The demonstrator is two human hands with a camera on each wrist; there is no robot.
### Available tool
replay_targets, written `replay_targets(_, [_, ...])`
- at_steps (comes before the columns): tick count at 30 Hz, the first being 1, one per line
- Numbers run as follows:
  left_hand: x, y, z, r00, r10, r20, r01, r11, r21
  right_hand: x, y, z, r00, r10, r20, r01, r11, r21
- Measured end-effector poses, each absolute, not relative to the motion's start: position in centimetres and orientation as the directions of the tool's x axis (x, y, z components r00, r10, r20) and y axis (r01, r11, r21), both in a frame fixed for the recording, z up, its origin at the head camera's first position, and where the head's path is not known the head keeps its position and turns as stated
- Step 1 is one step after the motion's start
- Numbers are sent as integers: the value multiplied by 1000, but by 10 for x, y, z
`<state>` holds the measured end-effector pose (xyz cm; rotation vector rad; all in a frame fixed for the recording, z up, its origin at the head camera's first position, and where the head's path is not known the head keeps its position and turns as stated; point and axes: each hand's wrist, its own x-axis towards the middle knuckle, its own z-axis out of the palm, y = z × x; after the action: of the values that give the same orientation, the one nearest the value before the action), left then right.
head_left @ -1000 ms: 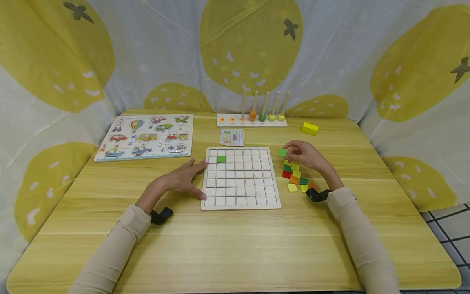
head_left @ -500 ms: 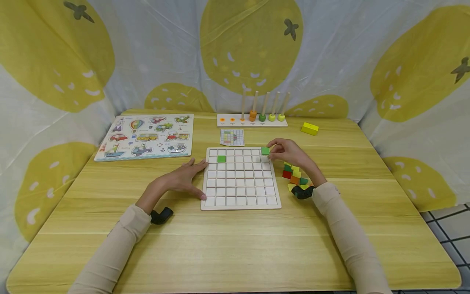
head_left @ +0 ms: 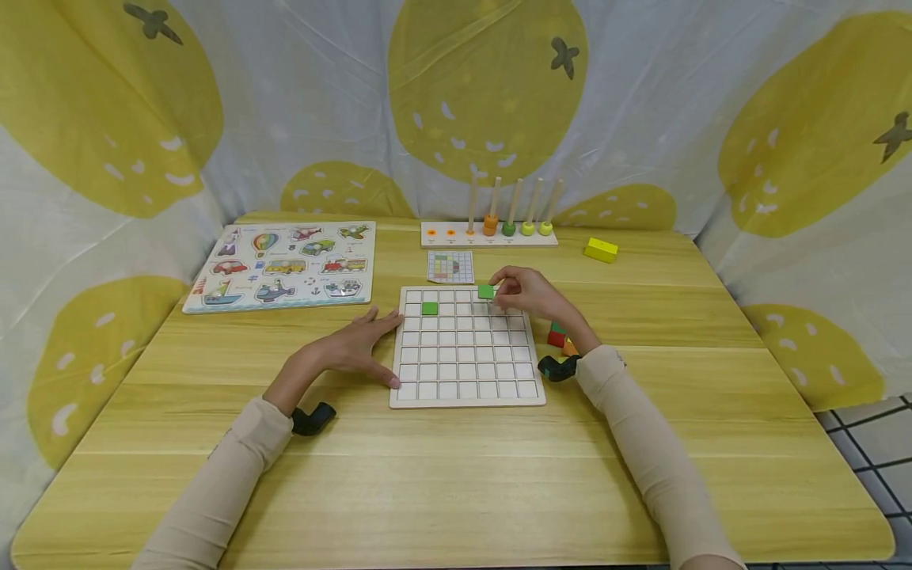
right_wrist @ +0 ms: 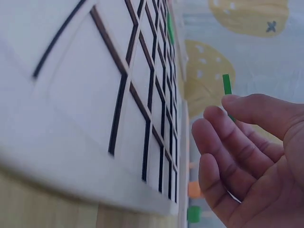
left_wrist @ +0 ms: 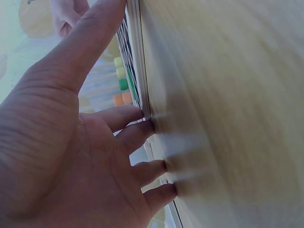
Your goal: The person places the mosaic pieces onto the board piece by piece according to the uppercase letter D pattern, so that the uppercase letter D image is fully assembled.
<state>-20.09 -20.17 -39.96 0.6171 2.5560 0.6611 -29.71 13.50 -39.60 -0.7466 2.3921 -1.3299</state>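
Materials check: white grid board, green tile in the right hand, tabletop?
Grid board: probably wood or fibreboard, smooth white face; pale, banded edge in the left wrist view.
Green tile: painted wood or plastic, can't tell; thin, flat, evenly coloured, edge green too.
Tabletop: wood or wood-look laminate, satin; streaky grain, soft sheen.

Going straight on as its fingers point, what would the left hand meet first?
The white grid board, whose left edge the left hand seems to touch. Beyond that edge, the green tile in its second row may lie in line; depth is unclear.
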Motion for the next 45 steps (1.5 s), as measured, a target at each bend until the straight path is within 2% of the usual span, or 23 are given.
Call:
replay_targets(10, [-200,-202,-400,-811,509,-288,307,790,531,-299,107,-398,-802,-598,10,-361,471,-805])
replay_targets(23, [-201,-203,-401,-813,510,-283,311,790,529,-302,79,-404,-768,-636,-78,-376,546,-748])
replay_targets(45, [-202,-202,-401,-814,498,-299,291,796,531,-303,68,-408,-764,-636,-112,-408,610,-680])
